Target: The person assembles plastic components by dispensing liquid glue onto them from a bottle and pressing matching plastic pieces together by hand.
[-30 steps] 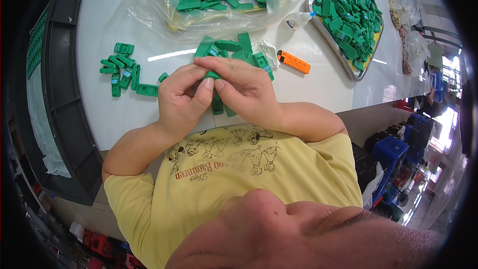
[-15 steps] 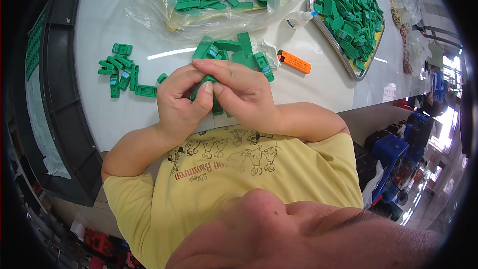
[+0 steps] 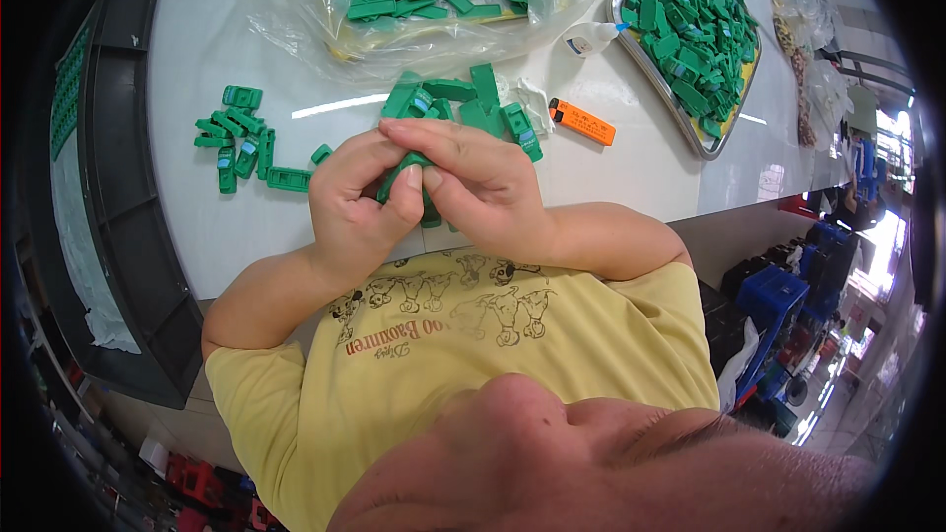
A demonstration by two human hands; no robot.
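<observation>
Just in front of my chest, both hands are closed around one small green plastic piece (image 3: 414, 160). My left hand (image 3: 347, 199) pinches it from the left, its thumb raised along the near side. From the right, my right hand (image 3: 485, 182) curls over it, with the thumb pressed against it and the fingers meeting those of the left. Most of the piece is hidden by the fingers. Beyond the knuckles lie loose green plastic parts (image 3: 481, 116), partly covered by my hands. A green toy-car-shaped piece (image 3: 522, 131) rests beside my right hand.
Several green pieces (image 3: 241, 97) lie at the left. A clear plastic bag (image 3: 281, 25) around a heap of flat green parts is at the back. Rightward are a white bottle (image 3: 588, 39) with blue tip, an orange rectangular object (image 3: 583, 123) and a metal tray (image 3: 680, 118) of green parts.
My left thumb and hand have shifted very slightly, and a little more of the green piece shows between the thumbs. Everything else is where it was.
</observation>
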